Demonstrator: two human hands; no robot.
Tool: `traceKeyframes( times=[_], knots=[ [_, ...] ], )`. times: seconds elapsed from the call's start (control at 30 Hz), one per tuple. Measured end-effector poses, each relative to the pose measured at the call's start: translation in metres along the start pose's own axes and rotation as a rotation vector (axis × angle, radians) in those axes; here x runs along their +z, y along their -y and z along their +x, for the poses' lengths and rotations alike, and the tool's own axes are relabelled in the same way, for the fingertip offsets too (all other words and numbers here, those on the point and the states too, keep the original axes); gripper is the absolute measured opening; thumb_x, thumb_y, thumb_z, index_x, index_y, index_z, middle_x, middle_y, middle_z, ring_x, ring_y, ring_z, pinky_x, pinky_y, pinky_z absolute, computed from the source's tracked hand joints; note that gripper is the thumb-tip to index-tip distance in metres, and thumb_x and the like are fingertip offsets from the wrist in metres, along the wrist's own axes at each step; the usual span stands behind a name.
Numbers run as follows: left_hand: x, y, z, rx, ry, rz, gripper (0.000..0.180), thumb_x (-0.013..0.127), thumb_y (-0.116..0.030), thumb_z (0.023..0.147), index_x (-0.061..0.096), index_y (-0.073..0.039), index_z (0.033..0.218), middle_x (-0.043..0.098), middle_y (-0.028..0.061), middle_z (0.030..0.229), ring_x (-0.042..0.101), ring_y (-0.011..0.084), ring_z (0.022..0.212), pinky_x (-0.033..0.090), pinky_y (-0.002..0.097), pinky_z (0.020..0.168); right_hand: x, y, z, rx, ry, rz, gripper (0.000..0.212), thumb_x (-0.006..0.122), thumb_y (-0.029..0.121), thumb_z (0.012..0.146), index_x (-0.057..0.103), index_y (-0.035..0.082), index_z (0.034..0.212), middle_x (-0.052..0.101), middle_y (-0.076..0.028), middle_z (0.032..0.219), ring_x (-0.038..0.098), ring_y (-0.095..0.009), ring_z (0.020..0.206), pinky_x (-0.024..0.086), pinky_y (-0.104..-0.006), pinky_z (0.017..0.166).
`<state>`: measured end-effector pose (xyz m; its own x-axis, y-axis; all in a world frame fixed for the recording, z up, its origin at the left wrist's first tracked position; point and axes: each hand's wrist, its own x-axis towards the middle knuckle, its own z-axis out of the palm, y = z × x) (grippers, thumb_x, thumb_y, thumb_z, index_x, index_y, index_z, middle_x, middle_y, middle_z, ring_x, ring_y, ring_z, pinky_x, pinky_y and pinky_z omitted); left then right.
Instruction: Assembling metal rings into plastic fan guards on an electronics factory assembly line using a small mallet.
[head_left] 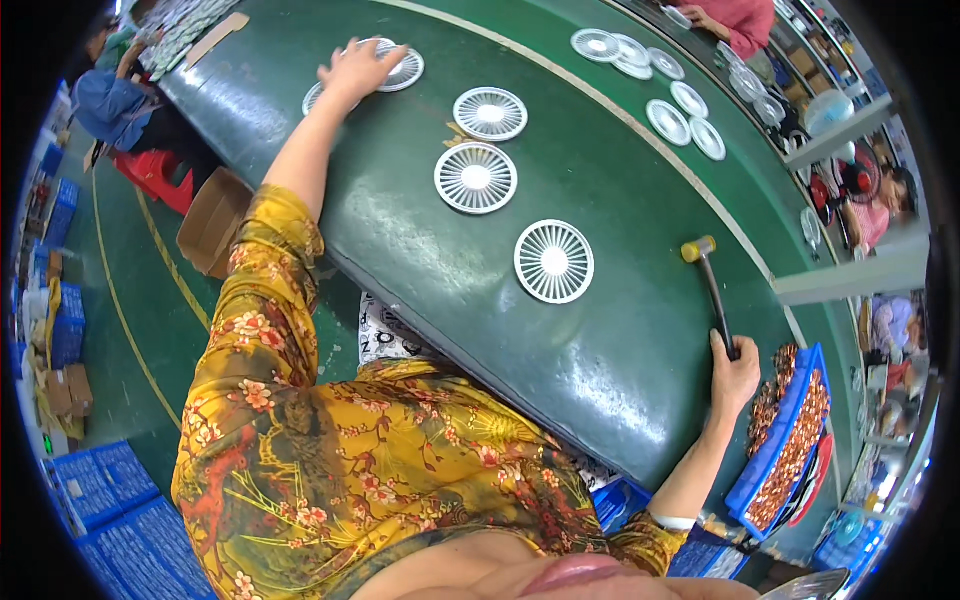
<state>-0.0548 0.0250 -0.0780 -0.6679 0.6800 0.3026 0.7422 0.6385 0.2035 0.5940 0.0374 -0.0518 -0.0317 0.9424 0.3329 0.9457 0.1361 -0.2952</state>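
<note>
My left hand (362,72) reaches to the far left of the green work table, fingers spread over a white round slotted disc (404,74) and touching or nearly touching it. Partly hidden beneath that wrist is another white disc (313,96). My right hand (736,372) is wrapped round the dark handle of a mallet (713,290) with a yellow head, at the right side of the table. Between the hands, three more spoked discs lie flat: a far one (490,113), a middle one (476,178) and a nearer one (554,262).
A blue tray (768,462) full of small copper-coloured parts stands right of my right forearm. Across a pale strip (600,95), several similar discs (668,122) lie near a co-worker in red. A cardboard box (214,222) and red stool (152,178) stand left of the table.
</note>
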Motion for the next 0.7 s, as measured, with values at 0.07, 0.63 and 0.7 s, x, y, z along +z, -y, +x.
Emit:
traceKeyframes(
  times=[0.07, 0.63, 0.7],
  knots=[
    [0.010, -0.003, 0.000, 0.049, 0.083, -0.023, 0.077, 0.045, -0.068, 0.083, 0.045, -0.016, 0.140, 0.042, 0.0139, 0.145, 0.035, 0.0333, 0.135, 0.028, 0.0533, 0.108, -0.003, -0.006, -0.003, -0.034, -0.001, 0.047, 0.034, 0.076, 0.032, 0.076, 0.060, 0.002, 0.077, 0.058, -0.011, 0.077, 0.057, -0.027, 0.069, 0.046, -0.0365, 0.064],
    [-0.108, -0.178, -0.196, 1.104, 0.231, -0.665, 0.046, 0.069, -0.011, 0.081, 0.056, -0.002, 0.125, 0.050, 0.0236, 0.133, 0.045, 0.0360, 0.128, 0.035, 0.0415, 0.107, -0.031, -0.088, 0.021, 0.512, -0.152, -0.451, 0.038, 0.066, 0.041, 0.081, 0.071, 0.008, 0.100, 0.062, -0.014, 0.111, 0.057, -0.033, 0.107, 0.044, -0.0492, 0.089],
    [-0.124, -0.203, -0.224, 1.319, 0.440, -0.841, 0.047, 0.069, -0.007, 0.076, 0.058, -0.001, 0.121, 0.052, 0.0247, 0.131, 0.048, 0.0370, 0.126, 0.038, 0.0432, 0.104, -0.021, -0.091, 0.023, 0.580, -0.038, -0.507, 0.035, 0.064, 0.036, 0.083, 0.071, 0.007, 0.101, 0.061, -0.013, 0.113, 0.054, -0.032, 0.110, 0.042, -0.0500, 0.092]
  ],
)
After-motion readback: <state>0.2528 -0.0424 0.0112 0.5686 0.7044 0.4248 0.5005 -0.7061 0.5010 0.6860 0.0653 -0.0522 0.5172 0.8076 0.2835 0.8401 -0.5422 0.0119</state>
